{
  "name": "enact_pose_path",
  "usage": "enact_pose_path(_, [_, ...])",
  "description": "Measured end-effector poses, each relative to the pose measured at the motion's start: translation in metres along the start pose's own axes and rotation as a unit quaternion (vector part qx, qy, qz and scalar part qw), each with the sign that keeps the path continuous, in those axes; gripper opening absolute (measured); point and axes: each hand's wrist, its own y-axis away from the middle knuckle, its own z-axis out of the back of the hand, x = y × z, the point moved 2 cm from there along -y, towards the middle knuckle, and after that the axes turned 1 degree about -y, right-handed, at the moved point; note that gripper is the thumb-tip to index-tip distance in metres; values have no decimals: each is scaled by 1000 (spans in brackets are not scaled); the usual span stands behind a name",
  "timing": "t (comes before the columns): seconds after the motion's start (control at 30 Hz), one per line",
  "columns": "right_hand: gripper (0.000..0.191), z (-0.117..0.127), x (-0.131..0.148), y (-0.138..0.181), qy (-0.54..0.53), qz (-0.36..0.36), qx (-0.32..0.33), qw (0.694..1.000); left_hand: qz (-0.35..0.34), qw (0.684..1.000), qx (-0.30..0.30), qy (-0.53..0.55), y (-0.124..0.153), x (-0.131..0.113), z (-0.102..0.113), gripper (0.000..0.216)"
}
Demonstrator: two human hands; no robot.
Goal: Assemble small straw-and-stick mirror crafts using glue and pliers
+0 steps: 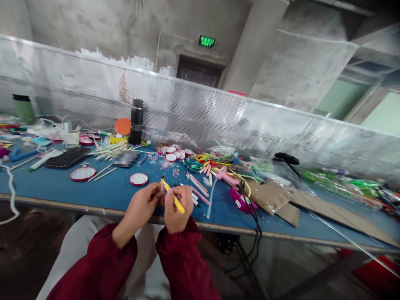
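My right hand (177, 210) is closed around a yellow stick (175, 199) that slants up to the left. My left hand (142, 206) pinches a short tan stick (162, 183) standing upright, its tip touching the yellow one. Both hands hover over the near edge of the blue table (62, 185). Just beyond my fingers lie pink and white sticks (198, 187) and a small round red-rimmed lid (138, 179).
A pile of coloured sticks and bands (231, 164), a pink tool (239, 200) with a black cable, cardboard (275, 200), a black flask (136, 121), a phone (67, 157), more round lids (83, 173), a green cup (24, 108). A perforated metal screen (218, 116) backs the table.
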Motion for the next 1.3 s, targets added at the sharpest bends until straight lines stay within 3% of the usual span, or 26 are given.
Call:
enact_pose_path(0.97, [15,1,4,-3,12,7,-7,1000,-4,1000,3,-15,0,-3,1,15])
enact_pose_path(1.3, [14,1,6,-4,25,26,10,999,-12,999,-25,-32,1,-7,2,15])
